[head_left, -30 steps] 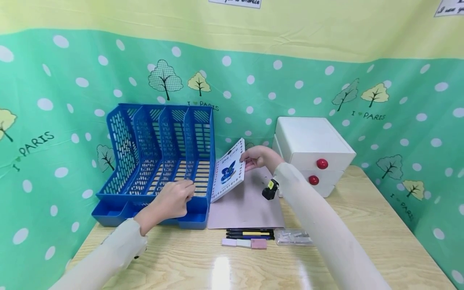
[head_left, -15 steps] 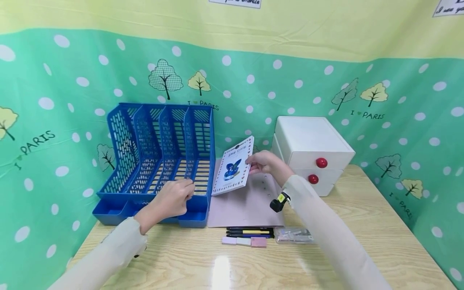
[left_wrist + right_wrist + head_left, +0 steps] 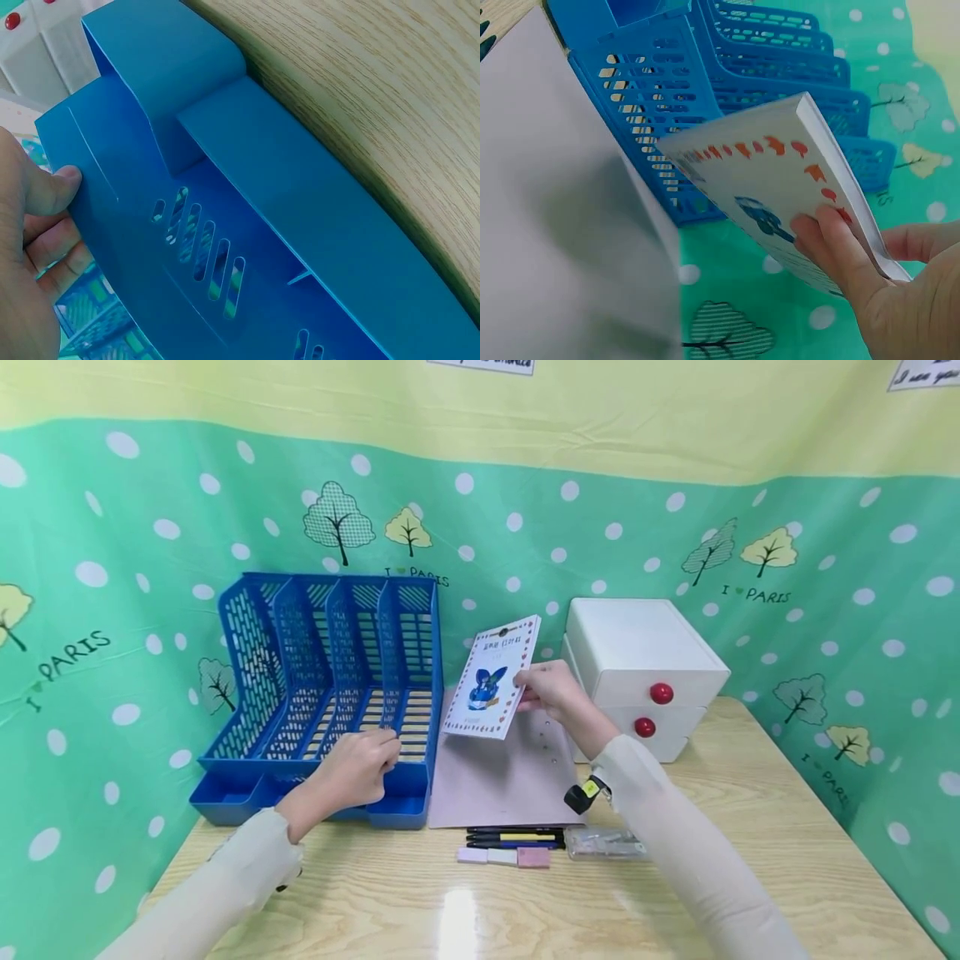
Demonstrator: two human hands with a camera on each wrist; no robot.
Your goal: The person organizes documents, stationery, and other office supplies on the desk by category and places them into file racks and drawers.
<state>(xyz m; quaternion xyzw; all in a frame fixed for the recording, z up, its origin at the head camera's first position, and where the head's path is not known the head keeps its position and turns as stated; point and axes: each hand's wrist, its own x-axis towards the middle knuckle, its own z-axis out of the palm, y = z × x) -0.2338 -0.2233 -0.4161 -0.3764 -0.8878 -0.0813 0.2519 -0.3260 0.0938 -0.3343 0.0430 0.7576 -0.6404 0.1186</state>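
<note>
At the right edge of a white book (image 3: 487,685), our right hand (image 3: 557,692) pinches it over a pale sheet (image 3: 502,797); the cover faces us, long axis running away, title end farthest and leaning rightward. Our left hand (image 3: 360,768) grips the blue rack (image 3: 127,232) by its front rim. Beyond our right hand (red-knobbed) stands a white drawer box (image 3: 645,639).

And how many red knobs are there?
2, both on the white box: the upper knob on its top drawer, the lower knob on the drawer below. The right sleeve covers part of that lower drawer, so another could be hidden.
</note>
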